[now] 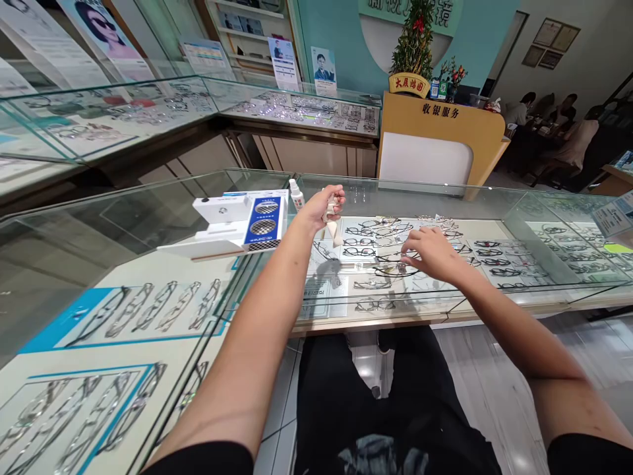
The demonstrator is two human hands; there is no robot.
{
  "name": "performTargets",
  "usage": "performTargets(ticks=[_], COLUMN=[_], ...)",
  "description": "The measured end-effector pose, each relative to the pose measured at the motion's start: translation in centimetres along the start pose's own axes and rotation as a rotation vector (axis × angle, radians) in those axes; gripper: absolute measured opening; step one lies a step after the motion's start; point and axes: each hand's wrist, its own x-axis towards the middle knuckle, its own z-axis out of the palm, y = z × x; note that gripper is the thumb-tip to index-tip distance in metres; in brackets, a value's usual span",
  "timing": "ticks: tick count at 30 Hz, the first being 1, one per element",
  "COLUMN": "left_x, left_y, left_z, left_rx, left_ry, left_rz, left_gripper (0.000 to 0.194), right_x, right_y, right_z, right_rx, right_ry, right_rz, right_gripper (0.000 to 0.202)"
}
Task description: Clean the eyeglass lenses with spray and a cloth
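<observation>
My left hand (324, 208) is closed around a crumpled cream cloth (334, 232), whose end hangs below the fingers over the glass counter. My right hand (432, 254) hovers low at the counter, fingers bent and thumb apart, its tips beside dark-framed eyeglasses (390, 271). Whether the fingertips touch the frame is hard to see. More eyeglasses (359, 251) lie in rows around and under that spot. Just left of my left hand stands a small white spray bottle (297, 194).
A blue-and-white box (264, 221) with an open white case (222, 214) sits on the counter's left. Glass showcases with eyeglasses (155, 307) extend left and right. Beyond is a wooden cashier desk (435, 142) bearing a plant (414, 46). Several people sit at the far right.
</observation>
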Motion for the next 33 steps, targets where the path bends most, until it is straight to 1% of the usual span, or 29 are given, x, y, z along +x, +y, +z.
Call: performTargets(ticks=[2,4,6,8,16,19,22,24,28,29,31,33], left_x=[-0.2,-0.5,-0.8,-1.1,-1.3,-1.1,-1.0,-1.2,-1.9,-2.0,-2.1,-2.0], left_y=[0.0,-0.1,-0.1,-0.1,-0.2,-0.3,-0.5,-0.5,-0.6,-0.6,-0.8,-1.2], left_z=[0.3,0.6,0.9,1.1,1.0,0.9,0.9,1.0,1.7,1.9,2.2,2.3], left_rx=[-0.002,0.015,0.06,0.114,0.288,0.343,0.433,0.571,1.124,1.232,1.346,1.411], left_ry=[0.004,0.024,0.043,0.063,0.094,0.114,0.146,0.144,0.027,0.008,0.006,0.027], left_rz=[0.021,0.043,0.061,0.075,0.092,0.101,0.107,0.103,0.04,0.026,0.013,0.013], left_gripper=[0.034,0.029,0.025,0.024,0.032,0.029,0.022,0.018,0.019,0.019,0.017,0.014], right_x=[0.8,1.7,2.6,3.3,5.4,6.2,6.8,7.1,7.1,7.0,6.8,6.6], right_y=[0.5,0.7,0.6,0.2,-0.5,-0.5,-0.5,-0.2,0.7,0.9,1.3,1.4], right_z=[-0.6,-0.9,-0.8,-0.6,-0.3,-0.3,-0.1,0.0,0.1,0.2,0.3,0.4], right_rx=[-0.001,-0.007,-0.012,-0.02,0.005,0.005,0.013,0.016,0.029,0.041,0.071,0.094], right_ry=[-0.022,-0.085,-0.151,-0.18,-0.17,-0.159,-0.153,-0.155,-0.172,-0.177,-0.18,-0.172], right_rz=[0.039,0.036,0.021,0.018,0.014,-0.007,-0.038,-0.051,-0.079,-0.089,-0.106,-0.112], right_gripper=[0.022,0.02,0.019,0.02,0.025,0.022,0.023,0.022,0.02,0.02,0.02,0.02])
